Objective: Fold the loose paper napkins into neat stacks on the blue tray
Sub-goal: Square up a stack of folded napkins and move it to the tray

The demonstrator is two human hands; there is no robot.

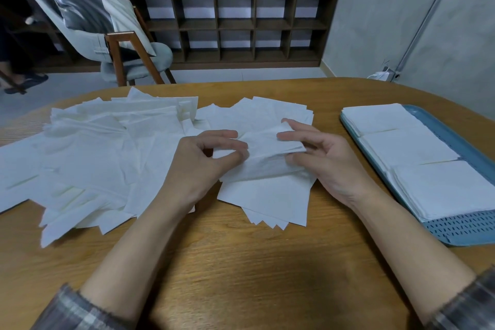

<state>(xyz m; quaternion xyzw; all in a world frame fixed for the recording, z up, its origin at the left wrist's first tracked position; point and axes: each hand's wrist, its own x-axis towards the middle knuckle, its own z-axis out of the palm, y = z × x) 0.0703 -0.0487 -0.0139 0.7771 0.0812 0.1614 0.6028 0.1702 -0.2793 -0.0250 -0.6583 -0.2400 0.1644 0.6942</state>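
A white paper napkin [263, 154] is half folded at the table's middle, lifted a little above a small spread of flat napkins [267, 201]. My left hand [203, 158] pinches its left edge between thumb and fingers. My right hand [318, 154] pinches its right edge. A large loose pile of unfolded napkins [88, 150] covers the table's left half. On the right lies the blue tray [460, 230], bearing three neat stacks of folded napkins [412, 147] in a row.
The wooden table [241, 262] has a rounded far edge. Beyond it stand a grey chair [115, 43] with cushions and a low dark shelf unit [241, 27] with plants on top. A person's foot [26, 83] shows at far left.
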